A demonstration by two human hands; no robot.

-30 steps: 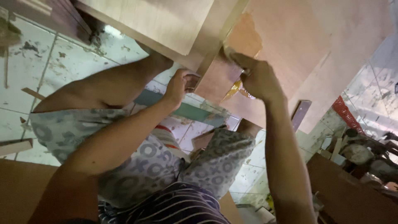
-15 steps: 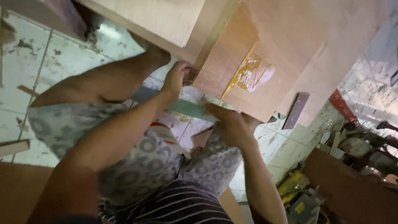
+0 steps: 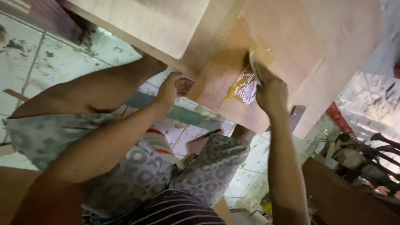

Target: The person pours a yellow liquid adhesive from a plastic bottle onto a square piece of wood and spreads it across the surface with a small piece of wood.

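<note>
Right hand spreading glue on a plywood panel, left hand steadying its corner.

The right hand (image 3: 271, 89), arm stretched forward, has its grip closed on a small spreader (image 3: 255, 66), pressed into the glossy yellow glue patch (image 3: 243, 87) on the reddish plywood panel (image 3: 300, 46). Half a second ago it was down at the panel's near edge. The left hand (image 3: 168, 89) still clasps the panel's corner.

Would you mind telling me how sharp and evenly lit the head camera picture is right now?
Head view: soft throughout, with motion blur on the right hand; the wet yellow glue patch on the reddish board catches glare; the left hand sits in dimmer light; the tiled floor looks brighter; the frame is tilted.
</note>
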